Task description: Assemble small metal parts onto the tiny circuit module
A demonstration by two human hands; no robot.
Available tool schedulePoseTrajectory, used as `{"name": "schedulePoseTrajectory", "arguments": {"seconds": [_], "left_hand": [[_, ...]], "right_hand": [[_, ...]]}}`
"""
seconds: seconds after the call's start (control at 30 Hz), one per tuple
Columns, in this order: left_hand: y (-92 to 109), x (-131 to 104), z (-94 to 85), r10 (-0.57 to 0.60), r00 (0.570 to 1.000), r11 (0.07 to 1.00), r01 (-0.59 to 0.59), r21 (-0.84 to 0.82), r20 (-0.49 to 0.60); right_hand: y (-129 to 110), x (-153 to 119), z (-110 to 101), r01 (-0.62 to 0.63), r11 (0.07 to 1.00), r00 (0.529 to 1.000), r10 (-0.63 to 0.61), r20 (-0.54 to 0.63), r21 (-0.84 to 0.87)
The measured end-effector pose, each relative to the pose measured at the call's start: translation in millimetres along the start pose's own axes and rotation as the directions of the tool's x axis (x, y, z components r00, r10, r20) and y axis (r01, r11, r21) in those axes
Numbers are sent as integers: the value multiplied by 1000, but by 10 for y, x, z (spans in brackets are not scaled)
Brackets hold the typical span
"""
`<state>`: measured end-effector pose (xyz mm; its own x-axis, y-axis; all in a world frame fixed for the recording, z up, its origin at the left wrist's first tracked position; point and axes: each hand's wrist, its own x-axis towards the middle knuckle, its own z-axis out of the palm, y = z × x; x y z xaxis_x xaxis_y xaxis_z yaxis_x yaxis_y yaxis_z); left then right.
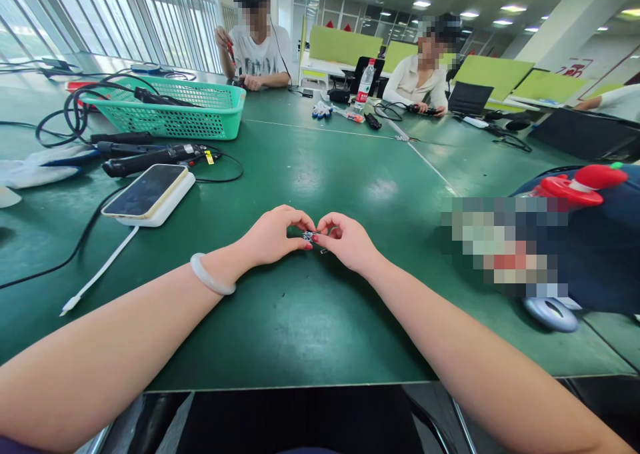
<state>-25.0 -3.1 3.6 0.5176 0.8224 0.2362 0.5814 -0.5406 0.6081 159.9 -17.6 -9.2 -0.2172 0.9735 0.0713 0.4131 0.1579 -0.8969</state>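
Note:
Both my hands meet over the green table (300,327), near its middle. Between the fingertips is a cluster of small silvery metal pieces (309,236), too small to make out exactly. My left hand (277,235), with a pale bracelet (213,275) at its wrist, pinches the cluster from the left side. From the right, my right hand (347,239) has thumb and fingers pressed together at the cluster's edge. A small thin piece (324,251) shows just below the right fingertips; whether it is held is unclear.
On the left are a phone (146,191) on a white block, a white cable (100,271), black tools (150,159) and a green basket (220,114). A dark blue bag (600,241) and a round bluish object (551,314) lie right. Two people sit across, near a bottle (365,86).

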Motion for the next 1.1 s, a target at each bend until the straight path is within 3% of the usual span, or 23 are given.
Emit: {"name": "schedulePoseTrajectory", "arguments": {"seconds": [0.2,0.33,0.47,0.6,0.8,0.93,1.1], "left_hand": [[17,7,-5,-12,999,1000,12,-11,-35],[-18,30,-13,-157,979,988,154,-32,-132],[-89,50,-21,-287,940,958,278,-70,-185],[-104,54,-11,-302,936,953,293,-75,-181],[-74,47,4,-268,949,963,264,-45,-164],[-65,41,-1,-267,955,963,260,-72,-130],[-41,41,-5,-262,960,960,248,-128,-102]], "right_hand": [[8,5,-6,13,999,1000,-14,6,50],[-10,-33,-13,159,955,985,-172,-30,-250],[-15,-72,34,346,786,937,-319,144,-512],[-11,-67,98,385,702,921,-339,195,-599],[1,-30,95,354,733,933,-319,167,-580],[14,-18,48,314,777,942,-325,79,-545],[7,-33,12,333,761,899,-435,-57,-557]]}}
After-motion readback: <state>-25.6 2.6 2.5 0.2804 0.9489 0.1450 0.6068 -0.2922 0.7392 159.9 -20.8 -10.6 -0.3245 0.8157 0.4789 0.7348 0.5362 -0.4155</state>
